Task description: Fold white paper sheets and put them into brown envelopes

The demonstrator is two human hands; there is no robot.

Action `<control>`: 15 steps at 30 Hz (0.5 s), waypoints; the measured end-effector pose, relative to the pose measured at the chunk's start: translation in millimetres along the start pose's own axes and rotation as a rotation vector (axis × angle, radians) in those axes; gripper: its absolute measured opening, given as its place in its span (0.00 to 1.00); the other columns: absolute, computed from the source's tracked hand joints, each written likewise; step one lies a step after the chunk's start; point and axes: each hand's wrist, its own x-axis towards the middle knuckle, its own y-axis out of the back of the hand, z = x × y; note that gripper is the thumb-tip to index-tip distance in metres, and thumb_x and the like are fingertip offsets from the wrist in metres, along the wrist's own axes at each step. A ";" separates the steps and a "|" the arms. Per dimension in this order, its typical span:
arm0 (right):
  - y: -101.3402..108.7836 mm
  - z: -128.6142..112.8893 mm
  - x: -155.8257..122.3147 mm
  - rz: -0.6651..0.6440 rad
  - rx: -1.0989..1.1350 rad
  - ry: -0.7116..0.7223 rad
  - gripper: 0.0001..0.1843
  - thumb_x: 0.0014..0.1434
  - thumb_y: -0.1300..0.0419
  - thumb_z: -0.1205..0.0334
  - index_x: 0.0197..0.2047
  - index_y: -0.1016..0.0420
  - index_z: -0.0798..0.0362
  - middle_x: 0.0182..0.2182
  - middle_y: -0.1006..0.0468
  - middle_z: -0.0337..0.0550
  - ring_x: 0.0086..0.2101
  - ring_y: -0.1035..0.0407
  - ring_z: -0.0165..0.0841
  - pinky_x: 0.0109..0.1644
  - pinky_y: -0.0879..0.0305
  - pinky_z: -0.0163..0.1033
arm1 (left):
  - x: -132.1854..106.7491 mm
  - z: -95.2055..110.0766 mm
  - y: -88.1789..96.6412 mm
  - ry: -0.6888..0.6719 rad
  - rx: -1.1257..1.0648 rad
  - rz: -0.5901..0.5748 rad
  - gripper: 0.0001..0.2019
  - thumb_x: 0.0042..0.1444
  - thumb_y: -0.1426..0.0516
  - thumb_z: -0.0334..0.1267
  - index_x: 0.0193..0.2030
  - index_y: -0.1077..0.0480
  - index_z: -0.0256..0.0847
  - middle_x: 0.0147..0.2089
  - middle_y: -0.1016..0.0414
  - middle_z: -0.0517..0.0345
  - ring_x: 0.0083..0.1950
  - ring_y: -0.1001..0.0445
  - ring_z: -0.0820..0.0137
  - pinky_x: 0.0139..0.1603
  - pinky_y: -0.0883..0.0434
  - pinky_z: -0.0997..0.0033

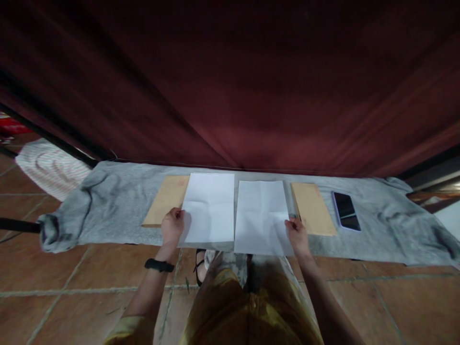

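Note:
Two white paper sheets with fold creases lie side by side on a grey cloth. My left hand [173, 224] pinches the left edge of the left sheet [212, 206]. On the right, my right hand [296, 234] pinches the right edge of the right sheet [261, 215], whose lower edge reaches the cloth's front edge. A tan envelope stack [161, 203] lies just left of the left sheet, partly covered by it. Another tan envelope stack [313, 208] rests beyond my right hand.
The grey cloth [384, 225] covers a narrow bench-like surface. A phone [345, 211] lies on it at the right. Dark red fabric [251, 105] hangs behind. A striped cloth [52, 165] is at the left, over the tiled floor [108, 278].

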 end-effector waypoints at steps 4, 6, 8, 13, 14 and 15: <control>0.0 1.1 4.6 0.007 0.003 -0.013 0.22 0.46 0.40 0.41 0.33 0.27 0.52 0.24 0.26 0.40 0.26 0.34 0.35 0.33 0.38 0.40 | 5.2 5.6 -0.4 -0.022 0.054 -0.016 0.09 0.57 0.46 0.41 0.36 0.26 0.40 0.35 0.20 0.49 0.38 0.21 0.61 0.36 0.31 0.69; 0.9 1.2 4.6 0.002 0.004 -0.017 0.22 0.46 0.40 0.42 0.33 0.27 0.52 0.24 0.26 0.40 0.26 0.34 0.35 0.33 0.37 0.41 | 5.3 7.7 -1.7 -0.019 0.075 -0.026 0.09 0.58 0.46 0.41 0.37 0.26 0.40 0.35 0.20 0.49 0.38 0.21 0.60 0.36 0.31 0.69; 1.6 0.8 4.2 -0.007 0.005 -0.015 0.21 0.46 0.41 0.42 0.33 0.26 0.52 0.24 0.26 0.40 0.26 0.33 0.35 0.33 0.37 0.40 | 3.1 9.0 -2.1 -0.005 0.092 -0.033 0.10 0.59 0.45 0.42 0.40 0.25 0.40 0.35 0.20 0.49 0.38 0.21 0.60 0.36 0.31 0.68; 1.6 -0.7 3.6 -0.020 0.010 0.000 0.19 0.49 0.40 0.45 0.32 0.25 0.52 0.24 0.25 0.40 0.26 0.32 0.35 0.33 0.37 0.39 | -15.4 17.2 3.2 -0.037 0.257 0.097 0.15 0.62 0.46 0.41 0.52 0.27 0.40 0.44 0.21 0.45 0.44 0.22 0.55 0.43 0.27 0.59; 1.3 -0.9 3.5 -0.018 0.011 0.003 0.18 0.49 0.40 0.45 0.32 0.25 0.52 0.24 0.24 0.40 0.26 0.32 0.35 0.33 0.37 0.39 | -22.6 21.7 2.9 -0.111 0.271 0.143 0.16 0.62 0.47 0.40 0.53 0.27 0.40 0.48 0.22 0.43 0.48 0.22 0.54 0.48 0.27 0.56; 1.0 -1.0 3.5 -0.015 0.013 0.004 0.18 0.50 0.41 0.45 0.33 0.25 0.52 0.25 0.24 0.41 0.26 0.32 0.35 0.33 0.37 0.39 | -31.3 27.7 0.9 -0.209 0.260 0.170 0.16 0.63 0.48 0.39 0.54 0.28 0.39 0.51 0.23 0.42 0.52 0.24 0.53 0.52 0.27 0.54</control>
